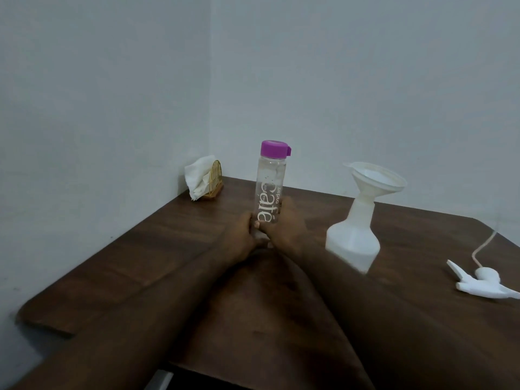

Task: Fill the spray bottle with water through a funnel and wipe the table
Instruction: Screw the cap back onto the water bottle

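While both of your hands wrap the lower part of the clear water bottle [269,192], it stands upright on the dark wooden table [157,249], near the centre of the view. Your left hand [239,237] grips the base from the 9 o'clock side, and your right hand [287,229] grips from the 3 o'clock side, fingers curled against the printed lettering. Both hands are clamped on this bottle, and they touch each other in front of it. The purple cap [274,149] is on the bottle, its flip lid closed.

At 3 o'clock from the water bottle, apart from your right hand, the white spray bottle [354,235] stands upright with its head removed. The white funnel [375,178] sits in its neck, tilted slightly, with its wide mouth facing up.

Further along at 4 o'clock, near the table edge, the white spray head [486,282] lies on its side, its thin tube [484,246] trailing away toward 12 o'clock.

At 10 o'clock from the water bottle, in the corner against the wall, a gold wire napkin holder [215,178] stands with white napkins [198,175] in it.
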### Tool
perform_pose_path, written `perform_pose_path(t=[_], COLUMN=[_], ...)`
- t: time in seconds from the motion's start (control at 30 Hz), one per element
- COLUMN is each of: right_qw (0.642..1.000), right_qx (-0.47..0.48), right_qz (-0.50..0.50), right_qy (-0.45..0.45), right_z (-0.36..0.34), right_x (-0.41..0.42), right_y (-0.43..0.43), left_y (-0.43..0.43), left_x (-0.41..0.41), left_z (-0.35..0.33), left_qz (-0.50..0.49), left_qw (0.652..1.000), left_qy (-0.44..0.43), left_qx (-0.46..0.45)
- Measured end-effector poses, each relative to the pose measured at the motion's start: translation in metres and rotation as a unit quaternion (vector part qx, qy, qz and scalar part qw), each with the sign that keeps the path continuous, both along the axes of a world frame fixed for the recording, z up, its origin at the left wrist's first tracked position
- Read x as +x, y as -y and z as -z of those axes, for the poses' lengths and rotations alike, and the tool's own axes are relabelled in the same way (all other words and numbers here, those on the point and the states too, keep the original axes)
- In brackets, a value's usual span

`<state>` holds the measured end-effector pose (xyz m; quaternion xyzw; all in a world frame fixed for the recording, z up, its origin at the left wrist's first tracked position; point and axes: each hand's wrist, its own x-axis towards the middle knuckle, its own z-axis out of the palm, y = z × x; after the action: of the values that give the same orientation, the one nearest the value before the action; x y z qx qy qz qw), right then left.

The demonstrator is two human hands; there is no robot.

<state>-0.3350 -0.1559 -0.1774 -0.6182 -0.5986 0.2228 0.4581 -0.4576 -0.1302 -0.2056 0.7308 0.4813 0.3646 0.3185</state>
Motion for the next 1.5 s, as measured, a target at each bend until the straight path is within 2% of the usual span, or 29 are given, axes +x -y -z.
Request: perform_pose_path(t=[0.2, 0.43, 0.7, 1.03, 1.5], right_qw=[1.0, 0.996, 0.993, 0.99, 0.986], right_qx=[-0.016, -0.021, -0.008, -0.009, -0.018], right_qz=[0.024, 0.088, 0.118, 0.135, 0.143], right_qy=[0.001, 0.01, 0.019, 0.04, 0.087], right_z=[-0.001, 0.002, 0.01, 0.023, 0.021], right_x=[-0.001, 0.003, 0.016, 0.019, 0.017], right_y=[-0.077, -0.176, -0.264, -0.31, -0.308], left_y=[-0.054, -0.116, -0.16, -0.177, -0.175], left_x=[0.002, 0.003, 0.009, 0.015, 0.016], left_z=[-0.001, 0.006, 0.008, 0.01, 0.008], left_qz=[-0.061, -0.067, -0.072, -0.066, -0.061], left_qw=[0.997, 0.996, 0.993, 0.991, 0.99], left_qy=[-0.031, 0.053, 0.089, 0.115, 0.128], left_qx=[0.03, 0.007, 0.007, 0.007, -0.02])
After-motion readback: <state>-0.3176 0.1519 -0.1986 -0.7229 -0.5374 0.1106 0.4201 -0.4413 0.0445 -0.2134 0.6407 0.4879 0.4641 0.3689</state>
